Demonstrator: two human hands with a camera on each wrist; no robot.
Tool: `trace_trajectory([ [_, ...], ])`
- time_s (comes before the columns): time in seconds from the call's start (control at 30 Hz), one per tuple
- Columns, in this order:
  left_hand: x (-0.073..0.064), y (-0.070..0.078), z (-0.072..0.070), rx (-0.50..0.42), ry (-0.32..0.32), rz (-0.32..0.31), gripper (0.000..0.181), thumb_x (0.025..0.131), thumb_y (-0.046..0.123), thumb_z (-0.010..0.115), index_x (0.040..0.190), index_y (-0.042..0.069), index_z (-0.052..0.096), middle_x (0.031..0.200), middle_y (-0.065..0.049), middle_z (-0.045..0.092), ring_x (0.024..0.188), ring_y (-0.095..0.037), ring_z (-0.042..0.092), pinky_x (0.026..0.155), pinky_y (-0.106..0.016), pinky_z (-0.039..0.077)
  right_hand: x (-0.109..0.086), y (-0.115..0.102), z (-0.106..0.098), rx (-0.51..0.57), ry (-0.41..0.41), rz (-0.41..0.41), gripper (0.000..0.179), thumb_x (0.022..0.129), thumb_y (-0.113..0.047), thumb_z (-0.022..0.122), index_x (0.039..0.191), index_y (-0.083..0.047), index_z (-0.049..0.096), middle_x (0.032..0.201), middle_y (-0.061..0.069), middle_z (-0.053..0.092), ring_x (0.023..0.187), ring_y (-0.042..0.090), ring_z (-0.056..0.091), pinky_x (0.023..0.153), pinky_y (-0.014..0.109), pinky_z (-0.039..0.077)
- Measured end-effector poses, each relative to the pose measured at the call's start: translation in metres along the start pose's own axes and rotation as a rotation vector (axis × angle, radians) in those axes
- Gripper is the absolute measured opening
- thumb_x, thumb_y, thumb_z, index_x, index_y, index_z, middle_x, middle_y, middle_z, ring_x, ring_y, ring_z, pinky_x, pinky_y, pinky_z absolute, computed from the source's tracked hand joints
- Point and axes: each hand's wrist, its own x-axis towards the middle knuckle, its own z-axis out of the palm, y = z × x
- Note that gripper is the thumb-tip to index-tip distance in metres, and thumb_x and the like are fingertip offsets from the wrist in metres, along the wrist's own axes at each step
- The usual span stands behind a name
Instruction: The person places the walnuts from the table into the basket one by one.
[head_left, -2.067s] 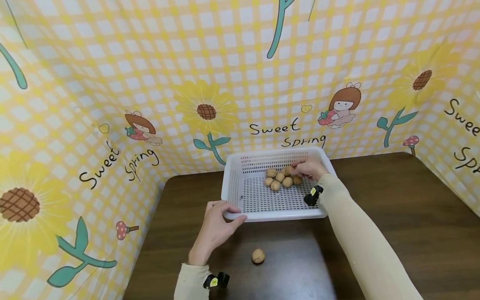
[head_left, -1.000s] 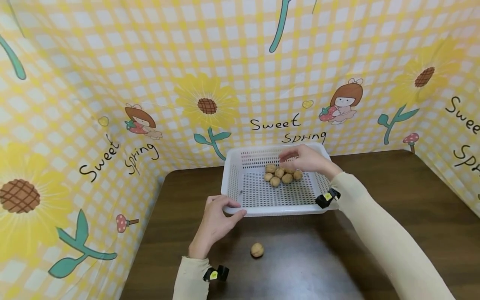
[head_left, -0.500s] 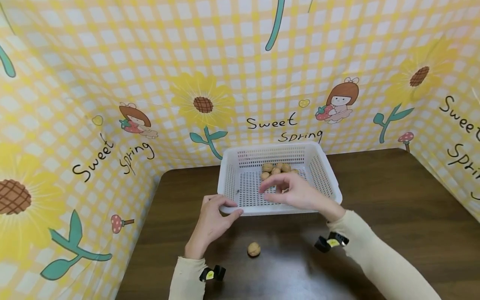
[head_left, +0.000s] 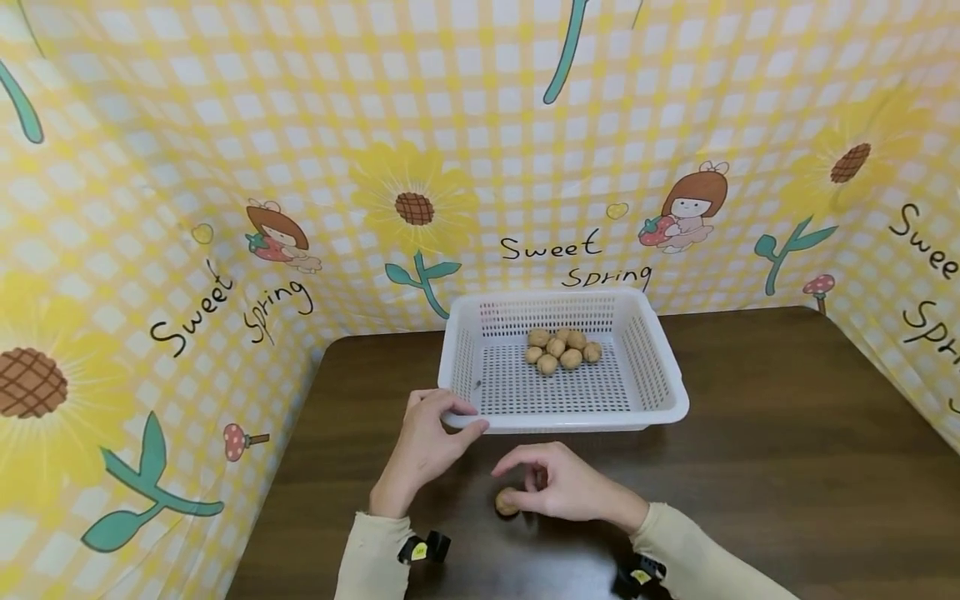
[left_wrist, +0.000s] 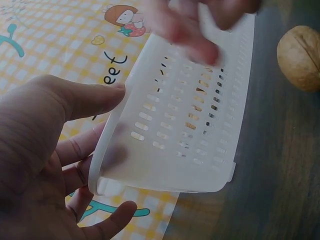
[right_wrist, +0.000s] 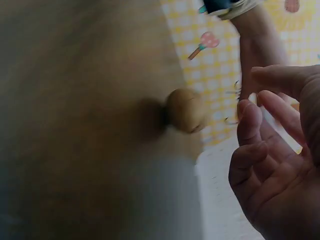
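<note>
My left hand (head_left: pixel 423 446) pinches the near left corner of a white perforated plastic basket (head_left: pixel 570 418), thumb on one side of the rim and fingers on the other. Inside the basket, several walnuts (head_left: pixel 571 358) lie in a cluster toward the back. A single walnut (head_left: pixel 506 502) rests on the table in front of the basket. Over it hovers my right hand (head_left: pixel 573 487), fingers loosely bent and apart. In the right wrist view a gap shows between this walnut (right_wrist: pixel 186 111) and the right hand's fingers (right_wrist: pixel 248 120), which hold nothing.
The dark brown wooden table (head_left: pixel 757 417) extends to both sides of the basket. A yellow checked cloth (head_left: pixel 517 150) with printed flowers hangs behind it and along its sides. Black cameras sit on both wrists.
My right hand has left the walnuts in the basket, risen over the near rim and come down beside the loose walnut. The left hand still grips the corner.
</note>
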Motion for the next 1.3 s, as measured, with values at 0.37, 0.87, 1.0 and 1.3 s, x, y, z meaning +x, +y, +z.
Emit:
trace_trajectory([
  [0.37, 0.0, 0.002, -0.003, 0.0, 0.003, 0.005, 0.013, 0.086, 0.024, 0.089, 0.095, 0.021, 0.079, 0.101, 0.008, 0.075, 0.123, -0.021, 0.048, 0.103, -0.045, 0.045, -0.009, 0.028, 0.007, 0.1, -0.069, 0.145, 0.041, 0.091, -0.02, 0.085, 0.129, -0.011, 0.073, 0.076, 0.009, 0.072, 0.058, 0.0, 0.06, 0.055, 0.017, 0.048],
  [0.87, -0.005, -0.004, 0.002, -0.005, 0.009, -0.005, 0.013, 0.087, 0.024, 0.089, 0.095, 0.024, 0.079, 0.103, 0.01, 0.076, 0.122, -0.02, 0.048, 0.103, -0.045, 0.045, -0.014, 0.033, 0.014, 0.032, -0.074, 0.145, 0.035, 0.09, -0.016, 0.085, 0.124, -0.018, 0.076, 0.071, -0.004, 0.067, 0.059, -0.004, 0.055, 0.062, 0.017, 0.049],
  [1.0, -0.005, -0.004, 0.003, -0.007, 0.005, -0.006, 0.013, 0.087, 0.024, 0.089, 0.095, 0.024, 0.079, 0.104, 0.01, 0.075, 0.122, -0.019, 0.048, 0.102, -0.044, 0.045, -0.014, 0.032, 0.014, 0.038, -0.057, 0.13, 0.034, 0.091, -0.017, 0.085, 0.123, -0.016, 0.076, 0.079, 0.002, 0.072, 0.059, -0.003, 0.056, 0.061, 0.018, 0.049],
  [1.3, -0.002, -0.002, 0.002, -0.005, 0.004, -0.009, 0.013, 0.087, 0.024, 0.089, 0.095, 0.023, 0.079, 0.104, 0.008, 0.075, 0.123, -0.019, 0.047, 0.102, -0.044, 0.045, -0.012, 0.031, 0.012, 0.045, -0.042, 0.128, 0.032, 0.091, -0.019, 0.085, 0.122, -0.015, 0.077, 0.084, 0.004, 0.075, 0.06, -0.002, 0.057, 0.06, 0.017, 0.048],
])
